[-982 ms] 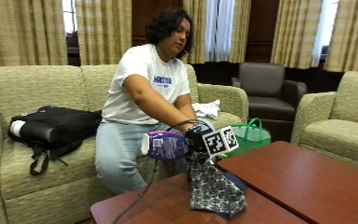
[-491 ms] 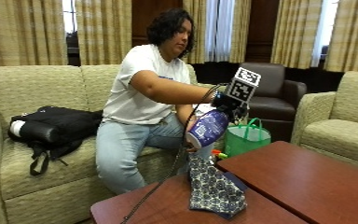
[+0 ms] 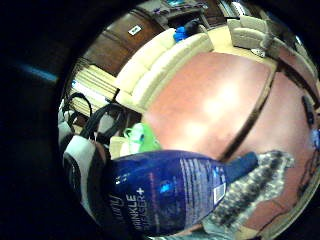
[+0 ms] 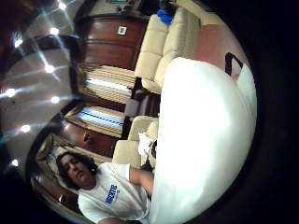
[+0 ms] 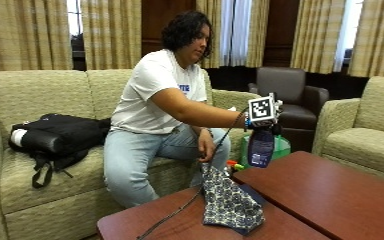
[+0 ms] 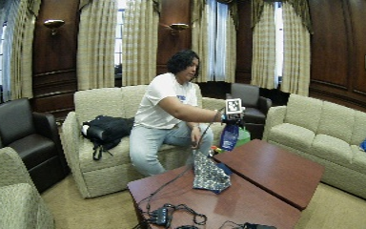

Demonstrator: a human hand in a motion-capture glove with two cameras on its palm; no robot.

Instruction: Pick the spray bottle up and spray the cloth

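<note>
Spray bottle [image 5: 260, 146], dark blue, held aloft at centre right of outside view, hung from gloved right hand [image 5: 264, 120] curled round its top. Patterned cloth [image 5: 228, 202] held up by bare left hand [image 5: 206, 150], lower centre, its hem draped on reddish wooden table [image 5: 325, 195]. Judged best: nozzle turned down toward cloth before trigger squeezed. Beige sofa [image 5: 32, 100] behind, black bag [image 5: 55, 136] at left; curtained, wood-panelled lounge.

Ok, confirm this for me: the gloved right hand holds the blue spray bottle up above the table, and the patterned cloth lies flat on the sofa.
Not quite. The right hand does hold the spray bottle above the table, but the cloth is on the table, its top held up by the bare hand, as the outside view shows.
</note>
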